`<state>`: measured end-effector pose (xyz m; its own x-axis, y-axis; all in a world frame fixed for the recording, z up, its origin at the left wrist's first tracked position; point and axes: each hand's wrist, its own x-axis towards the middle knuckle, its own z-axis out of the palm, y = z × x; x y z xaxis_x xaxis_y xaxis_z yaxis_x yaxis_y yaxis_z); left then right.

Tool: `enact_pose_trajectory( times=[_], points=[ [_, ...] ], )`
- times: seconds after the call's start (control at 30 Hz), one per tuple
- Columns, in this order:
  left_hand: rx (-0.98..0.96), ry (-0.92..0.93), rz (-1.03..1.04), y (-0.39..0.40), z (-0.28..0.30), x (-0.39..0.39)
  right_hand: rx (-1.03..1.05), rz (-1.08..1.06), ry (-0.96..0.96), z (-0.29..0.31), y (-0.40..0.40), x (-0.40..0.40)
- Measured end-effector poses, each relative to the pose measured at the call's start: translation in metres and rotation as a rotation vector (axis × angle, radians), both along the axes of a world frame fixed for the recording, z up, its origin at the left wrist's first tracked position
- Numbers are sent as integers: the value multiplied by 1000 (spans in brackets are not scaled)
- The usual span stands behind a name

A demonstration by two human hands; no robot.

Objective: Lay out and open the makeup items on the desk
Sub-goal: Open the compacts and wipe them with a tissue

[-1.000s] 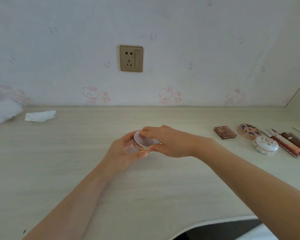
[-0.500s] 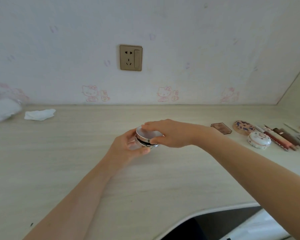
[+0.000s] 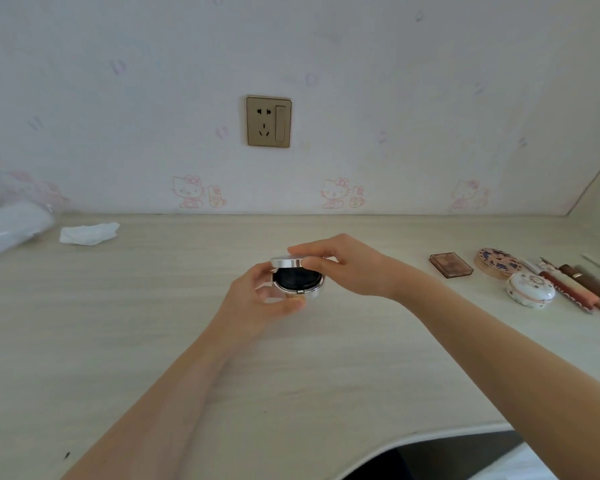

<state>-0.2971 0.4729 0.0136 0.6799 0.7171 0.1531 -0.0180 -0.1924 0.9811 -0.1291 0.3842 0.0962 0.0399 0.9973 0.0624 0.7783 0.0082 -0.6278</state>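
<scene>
A round silver compact (image 3: 298, 283) is held just above the middle of the pale wooden desk (image 3: 153, 341). My left hand (image 3: 257, 303) cups its base from below and the left. My right hand (image 3: 343, 265) pinches its silver lid (image 3: 287, 262), which is lifted partway, showing a black inside. At the right lie other makeup items: a brown square palette (image 3: 450, 264), a round floral compact (image 3: 496, 262), a white domed compact (image 3: 530, 289) and several lipstick tubes (image 3: 575, 289).
A crumpled white tissue (image 3: 88, 233) and a clear plastic bag (image 3: 11, 226) lie at the back left. A gold wall socket (image 3: 269, 121) sits on the wall behind. The desk's curved front edge (image 3: 430, 434) runs at the lower right.
The compact went from closed to partly open: my right hand has raised the lid while my left hand keeps hold of the base. The black inside is now visible.
</scene>
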Motion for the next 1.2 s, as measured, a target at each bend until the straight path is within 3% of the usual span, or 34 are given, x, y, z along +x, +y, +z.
enact_pose_trajectory(
  times=[0.3,0.4,0.57,0.83,1.1,1.2],
  points=[
    [-90,78,-180,5,6,-4,79,16,63,-8,-9,-2],
    [6,75,-190,4,8,-3,88,23,84,-16,-14,-1],
    [270,238,-212,7,4,-1,117,29,171,-37,-22,1],
    [565,509,-140,9,0,-3,127,14,205,-65,-23,5],
    [397,568,29,0,6,-15,143,-2,170,-75,-20,2],
    [558,495,234,-8,6,-26,138,-18,150,-76,-19,1]
  ],
)
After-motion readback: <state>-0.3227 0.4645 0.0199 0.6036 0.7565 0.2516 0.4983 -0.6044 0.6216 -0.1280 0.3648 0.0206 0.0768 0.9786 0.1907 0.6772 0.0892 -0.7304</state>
